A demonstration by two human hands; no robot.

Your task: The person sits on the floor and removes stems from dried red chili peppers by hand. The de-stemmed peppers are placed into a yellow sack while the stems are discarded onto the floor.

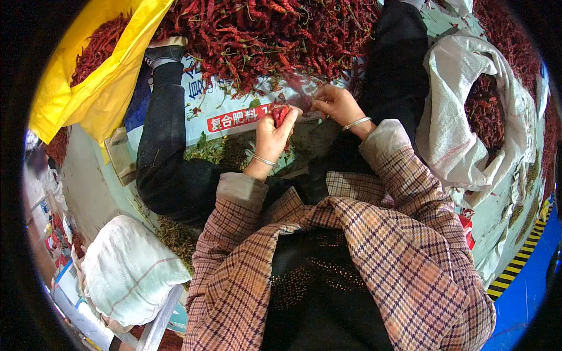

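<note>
My left hand (270, 136) is closed around dried red chilli peppers (280, 115), which show between thumb and fingers. Just to its right, my right hand (337, 104) has its thumb and fingertips drawn together; whether a stem is pinched there cannot be made out. A blurred reddish streak crosses the space beyond the hands. Before me lies a large heap of dried red chillies (272, 39) with stems on some. It rests on a printed plastic sheet (237, 107). Green stems and leafy scraps (210, 151) are strewn between my legs.
At the far left a yellow bag (120, 83) contains more chillies. An open white woven sack (452, 101) of chillies stands by my right leg. A stuffed white sack (131, 267) sits behind at left, near a metal frame (159, 322). Yellow-black striped tape (518, 259) edges blue flooring.
</note>
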